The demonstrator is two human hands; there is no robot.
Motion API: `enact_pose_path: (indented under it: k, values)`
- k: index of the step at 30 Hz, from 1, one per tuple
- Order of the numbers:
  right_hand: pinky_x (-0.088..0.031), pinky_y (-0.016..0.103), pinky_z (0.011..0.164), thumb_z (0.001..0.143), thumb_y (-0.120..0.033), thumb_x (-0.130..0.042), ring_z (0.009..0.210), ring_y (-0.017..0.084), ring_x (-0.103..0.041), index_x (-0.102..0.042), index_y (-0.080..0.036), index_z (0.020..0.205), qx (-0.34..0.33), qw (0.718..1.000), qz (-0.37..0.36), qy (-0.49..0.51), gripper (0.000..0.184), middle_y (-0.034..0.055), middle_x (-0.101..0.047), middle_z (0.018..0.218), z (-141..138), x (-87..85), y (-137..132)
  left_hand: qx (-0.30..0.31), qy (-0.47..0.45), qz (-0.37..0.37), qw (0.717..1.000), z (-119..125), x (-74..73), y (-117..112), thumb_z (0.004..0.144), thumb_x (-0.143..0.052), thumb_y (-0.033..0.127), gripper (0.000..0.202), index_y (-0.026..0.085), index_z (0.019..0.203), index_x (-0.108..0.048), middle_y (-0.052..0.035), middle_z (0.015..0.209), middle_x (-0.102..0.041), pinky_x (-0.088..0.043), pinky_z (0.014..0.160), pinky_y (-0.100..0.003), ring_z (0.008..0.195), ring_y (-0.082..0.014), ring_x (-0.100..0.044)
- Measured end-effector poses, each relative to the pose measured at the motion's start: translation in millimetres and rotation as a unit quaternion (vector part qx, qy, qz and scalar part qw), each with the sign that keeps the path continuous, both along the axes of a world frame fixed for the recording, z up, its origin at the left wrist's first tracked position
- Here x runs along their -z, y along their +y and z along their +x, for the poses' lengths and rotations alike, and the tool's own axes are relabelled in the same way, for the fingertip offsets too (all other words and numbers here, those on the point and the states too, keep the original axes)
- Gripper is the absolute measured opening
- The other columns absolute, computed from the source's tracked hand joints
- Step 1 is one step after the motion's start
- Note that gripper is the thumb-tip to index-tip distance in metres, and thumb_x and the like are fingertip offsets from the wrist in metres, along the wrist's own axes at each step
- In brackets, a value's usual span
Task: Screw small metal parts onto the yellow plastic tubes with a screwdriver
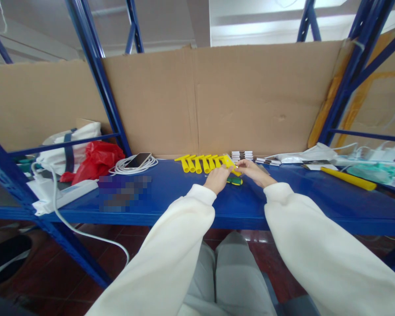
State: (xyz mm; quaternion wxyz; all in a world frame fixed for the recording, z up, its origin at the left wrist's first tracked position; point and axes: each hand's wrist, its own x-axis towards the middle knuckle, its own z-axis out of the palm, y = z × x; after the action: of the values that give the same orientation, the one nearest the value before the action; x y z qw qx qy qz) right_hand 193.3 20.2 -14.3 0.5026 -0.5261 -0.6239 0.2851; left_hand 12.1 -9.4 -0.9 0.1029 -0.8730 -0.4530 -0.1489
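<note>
My left hand and my right hand meet over the blue shelf, fingers pinched together on a small yellow plastic piece. A row of several matching yellow pieces lies just behind the hands by the cardboard wall. A green-and-yellow tool lies on the shelf under my hands. A stack of small dark-and-white parts sits right behind my right hand.
A phone on a coiled white cable, a red bag and a white bag lie left. A yellow bar, white wrappers and chargers lie right. Blue rack posts and a cardboard wall stand behind.
</note>
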Motion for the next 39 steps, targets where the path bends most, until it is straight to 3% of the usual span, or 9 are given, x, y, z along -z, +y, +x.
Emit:
enact_pose_path:
  k: [12, 19, 26, 33, 39]
  values:
    - [-0.055, 0.030, 0.073, 0.063, -0.020, -0.082, 0.080, 0.018, -0.069, -0.056, -0.024, 0.080, -0.074, 0.990, -0.073, 0.094, 0.032, -0.0005, -0.071, 0.079, 10.9, -4.1, -1.5, 0.044, -0.005, -0.008, 0.999, -2.4, -1.4, 2.0, 0.101, -0.040, 0.009, 0.056, 0.024, 0.151, -0.059, -0.0168, 0.133, -0.068, -0.056, 0.098, -0.043, 0.112, -0.0280, -0.070]
    - [-0.052, 0.025, 0.066, 0.075, -0.030, -0.079, 0.077, 0.017, -0.069, -0.064, -0.021, 0.080, -0.097, 0.989, -0.076, 0.087, 0.018, 0.0031, -0.074, 0.079, 7.0, -9.3, -6.9, 0.025, -0.024, 0.008, 0.999, -3.7, -2.9, 4.1, 0.103, -0.041, 0.011, 0.055, 0.026, 0.152, -0.057, -0.0139, 0.140, -0.067, -0.055, 0.102, -0.040, 0.117, -0.0252, -0.069]
    - [-0.047, 0.021, 0.060, 0.076, -0.025, -0.079, 0.069, 0.013, -0.065, -0.069, -0.019, 0.073, -0.096, 0.991, -0.063, 0.063, 0.012, 0.0017, -0.073, 0.072, 5.9, -10.4, -9.4, 0.015, -0.011, 0.011, 1.000, -2.2, -4.3, -0.3, 0.102, -0.040, 0.010, 0.056, 0.025, 0.153, -0.056, -0.0156, 0.144, -0.064, -0.057, 0.099, -0.044, 0.118, -0.0284, -0.069]
    - [-0.046, 0.020, 0.058, 0.073, -0.012, -0.083, 0.060, 0.009, -0.059, -0.068, -0.017, 0.069, -0.095, 0.979, -0.070, 0.168, 0.016, -0.0003, -0.069, 0.067, 8.1, -7.7, -3.4, 0.012, 0.025, 0.003, 1.000, -1.5, -2.9, -4.5, 0.094, -0.039, -0.002, 0.075, 0.029, 0.162, -0.043, -0.0158, 0.161, -0.048, -0.057, 0.101, -0.043, 0.127, -0.0286, -0.066]
    - [-0.049, 0.020, 0.057, 0.081, -0.012, -0.076, 0.057, 0.011, -0.060, -0.067, -0.018, 0.071, -0.117, 0.967, -0.088, 0.208, 0.015, 0.0017, -0.068, 0.065, 5.8, -10.2, -4.5, 0.034, -0.002, -0.001, 0.999, -3.6, -1.6, -3.2, 0.092, -0.041, -0.004, 0.082, 0.037, 0.163, -0.041, -0.0138, 0.154, -0.053, -0.057, 0.102, -0.042, 0.124, -0.0290, -0.068]
